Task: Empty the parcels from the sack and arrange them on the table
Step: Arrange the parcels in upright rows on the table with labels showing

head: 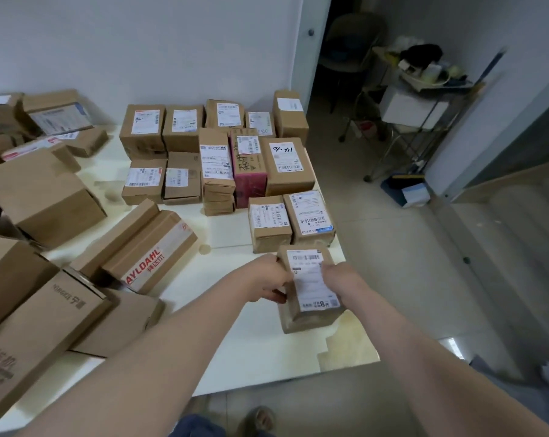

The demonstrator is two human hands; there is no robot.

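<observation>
Left hand [268,277] and right hand [339,275] grip a small brown cardboard parcel with a white label [309,288] at the white table's [222,326] near right edge, just before neat rows of labelled boxes [222,152], so arranging seems well advanced, though larger brown cartons [46,216] lie jumbled at left and no sack shows.

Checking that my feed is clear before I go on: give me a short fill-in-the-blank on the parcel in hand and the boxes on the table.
The left hand and the right hand grip the same parcel, its label facing ____.
Among the brown boxes in the tidy rows, one odd box is ____.
The tape on the long box at the left carries ____ lettering.
Missing words: up; pink; red.
</observation>
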